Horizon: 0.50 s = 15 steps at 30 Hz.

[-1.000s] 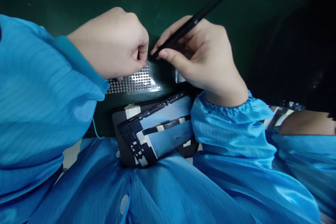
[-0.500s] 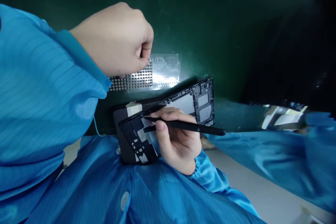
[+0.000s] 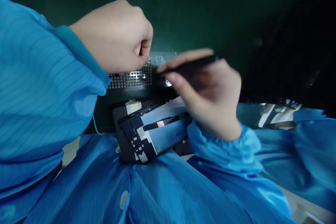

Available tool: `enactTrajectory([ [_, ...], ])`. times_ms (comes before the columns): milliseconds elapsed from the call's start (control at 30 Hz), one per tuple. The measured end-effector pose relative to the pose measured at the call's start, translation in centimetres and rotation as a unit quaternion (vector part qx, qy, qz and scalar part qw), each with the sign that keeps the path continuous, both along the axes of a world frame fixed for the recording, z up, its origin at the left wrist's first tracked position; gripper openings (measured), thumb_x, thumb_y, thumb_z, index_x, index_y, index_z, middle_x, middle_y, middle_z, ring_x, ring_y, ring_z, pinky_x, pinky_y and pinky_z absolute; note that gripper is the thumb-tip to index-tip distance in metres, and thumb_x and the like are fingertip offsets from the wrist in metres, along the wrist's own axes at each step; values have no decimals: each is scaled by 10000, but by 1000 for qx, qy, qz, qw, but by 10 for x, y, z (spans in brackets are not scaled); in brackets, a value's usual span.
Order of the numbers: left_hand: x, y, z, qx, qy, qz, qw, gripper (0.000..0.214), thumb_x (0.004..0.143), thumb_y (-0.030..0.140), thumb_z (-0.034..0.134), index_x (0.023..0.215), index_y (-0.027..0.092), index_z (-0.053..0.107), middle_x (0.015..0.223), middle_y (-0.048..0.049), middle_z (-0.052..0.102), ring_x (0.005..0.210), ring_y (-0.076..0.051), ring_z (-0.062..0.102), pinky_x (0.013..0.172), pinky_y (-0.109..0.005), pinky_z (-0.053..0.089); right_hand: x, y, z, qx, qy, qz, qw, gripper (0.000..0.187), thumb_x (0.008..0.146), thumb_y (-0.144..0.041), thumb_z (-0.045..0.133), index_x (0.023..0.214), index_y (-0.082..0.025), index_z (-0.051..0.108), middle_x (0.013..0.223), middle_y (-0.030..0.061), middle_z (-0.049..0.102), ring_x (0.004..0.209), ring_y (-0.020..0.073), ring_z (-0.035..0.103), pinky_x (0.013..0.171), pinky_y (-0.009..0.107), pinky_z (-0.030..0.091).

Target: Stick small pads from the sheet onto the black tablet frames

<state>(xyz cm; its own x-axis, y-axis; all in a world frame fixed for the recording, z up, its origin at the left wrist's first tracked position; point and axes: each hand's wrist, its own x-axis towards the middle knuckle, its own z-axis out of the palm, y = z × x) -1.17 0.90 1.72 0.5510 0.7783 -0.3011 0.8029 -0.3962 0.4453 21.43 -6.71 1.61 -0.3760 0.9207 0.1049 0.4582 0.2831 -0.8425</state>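
Note:
My left hand (image 3: 118, 38) is closed, thumb and forefinger pinched together at the upper edge of a clear plastic sheet (image 3: 133, 78) covered in rows of small grey squares. Part of that sheet lies under the hand. In my right hand (image 3: 215, 94), blurred by motion, is a pair of black tweezers (image 3: 193, 67), its tips over the sheet's right part. Whether anything sits between the tips I cannot tell. Below lies an open phone frame (image 3: 168, 140), tilted, its inside showing blue and black areas and a dark strip; my right hand and sleeve cover its right end.
The phone frame rests on a dark block (image 3: 119, 119) with a piece of pale tape (image 3: 133, 106) on it. Both are near the front edge of the dark green table (image 3: 183, 7). At right are pale strips (image 3: 278, 115) and another blue sleeve (image 3: 312, 140).
My right hand has moved up and right with the tweezers, from the phone frame to the sheet of squares. My left hand has stayed almost in place.

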Motion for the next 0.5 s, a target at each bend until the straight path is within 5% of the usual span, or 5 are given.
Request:
enactTrajectory([
  [167,-2,1,-2,-6,-8,0,1000,213,946,334,622,889,209,784,671,41,684,687,-175,678,1011,-429,622,7,72,-23,-73,23,44,996,403,895,-588,913,1075,-268,747,1048,28,836,1025,236,825,948,383,707],
  [500,-2,4,-5,-4,15,0,1000,228,917,358,596,905,211,769,655,54,663,708,-154,681,1026,-396,606,12,82,-24,-35,14,128,991,234,935,-383,934,1088,-273,793,1068,28,861,1001,209,851,880,325,697],
])
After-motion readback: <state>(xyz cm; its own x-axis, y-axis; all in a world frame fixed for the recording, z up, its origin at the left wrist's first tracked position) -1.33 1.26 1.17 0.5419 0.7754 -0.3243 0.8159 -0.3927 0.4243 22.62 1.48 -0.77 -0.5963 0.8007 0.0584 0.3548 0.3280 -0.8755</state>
